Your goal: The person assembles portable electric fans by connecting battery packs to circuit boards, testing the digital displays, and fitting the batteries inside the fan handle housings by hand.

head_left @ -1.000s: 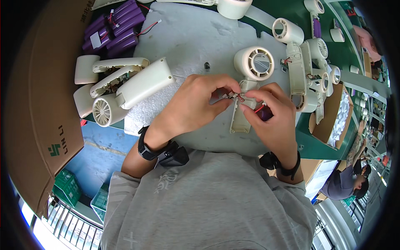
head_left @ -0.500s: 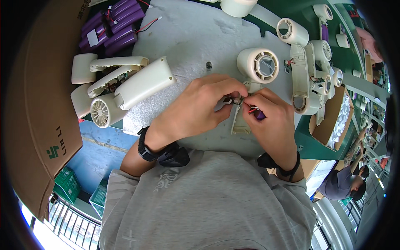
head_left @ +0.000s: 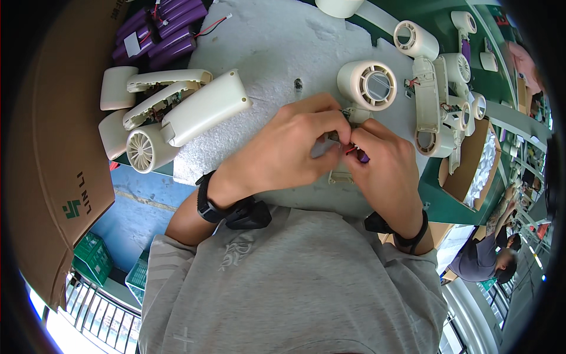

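My left hand [head_left: 295, 147] and my right hand [head_left: 386, 168] meet over a cream plastic fan handle shell [head_left: 341, 174] that lies on the white foam mat [head_left: 283, 47]. Both pinch small parts at the shell's upper end, where a red wire and a purple battery [head_left: 363, 157] peek out between my fingers. The cream round fan head [head_left: 367, 84] sits just beyond my fingertips. Most of the shell is hidden under my hands.
Cream fan housings [head_left: 171, 115] lie at the left of the mat, purple batteries [head_left: 159, 29] behind them. More fan assemblies [head_left: 439, 106] stand at the right on the green bench. A brown cardboard box [head_left: 53, 147] is at the left. Another person [head_left: 489, 259] sits at the lower right.
My hands have stayed together on the handle shell, with the fingers shifting slightly; the view has tilted a little, so everything sits lower in the picture.
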Available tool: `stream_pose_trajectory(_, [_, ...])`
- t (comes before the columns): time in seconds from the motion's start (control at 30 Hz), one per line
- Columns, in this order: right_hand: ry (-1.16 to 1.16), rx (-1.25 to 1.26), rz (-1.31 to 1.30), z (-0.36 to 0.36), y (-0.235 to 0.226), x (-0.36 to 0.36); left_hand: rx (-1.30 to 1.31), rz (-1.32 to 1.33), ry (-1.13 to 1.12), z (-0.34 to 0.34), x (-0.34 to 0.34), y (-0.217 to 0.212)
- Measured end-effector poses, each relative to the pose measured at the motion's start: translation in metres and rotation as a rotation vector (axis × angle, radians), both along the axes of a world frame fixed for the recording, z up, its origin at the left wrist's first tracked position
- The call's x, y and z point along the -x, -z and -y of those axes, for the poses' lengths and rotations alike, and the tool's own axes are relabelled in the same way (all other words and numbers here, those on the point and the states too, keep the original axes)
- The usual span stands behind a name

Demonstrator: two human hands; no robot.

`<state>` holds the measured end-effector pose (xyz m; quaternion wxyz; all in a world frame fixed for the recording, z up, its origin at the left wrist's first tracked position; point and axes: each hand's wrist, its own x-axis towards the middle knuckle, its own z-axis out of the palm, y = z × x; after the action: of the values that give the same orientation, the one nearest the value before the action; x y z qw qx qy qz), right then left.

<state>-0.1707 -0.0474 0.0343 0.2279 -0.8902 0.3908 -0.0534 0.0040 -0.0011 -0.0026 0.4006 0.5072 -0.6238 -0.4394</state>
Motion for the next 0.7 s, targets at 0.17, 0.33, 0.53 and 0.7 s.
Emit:
stream_pose_trajectory(0.17, [-0.026,-0.019,0.057,0.007,0.002,0.002,0.027,-0.142,-0.049,0.002,0.003,0.009])
stream_pose_trajectory(0.33, [0.223,-0.588,0.165,0.016,-0.024,0.015,0.066,-0.097,-0.017,0.004,-0.002,0.008])
stream_pose_trajectory(0.53, [0.303,-0.748,0.342,0.009,-0.006,0.032,-0.024,-0.110,0.038,0.003,-0.004,0.006])
stream_pose_trajectory(0.7, [0.011,-0.614,0.251,0.011,-0.005,0.024,-0.043,-0.189,0.040,0.004,-0.003,0.005])
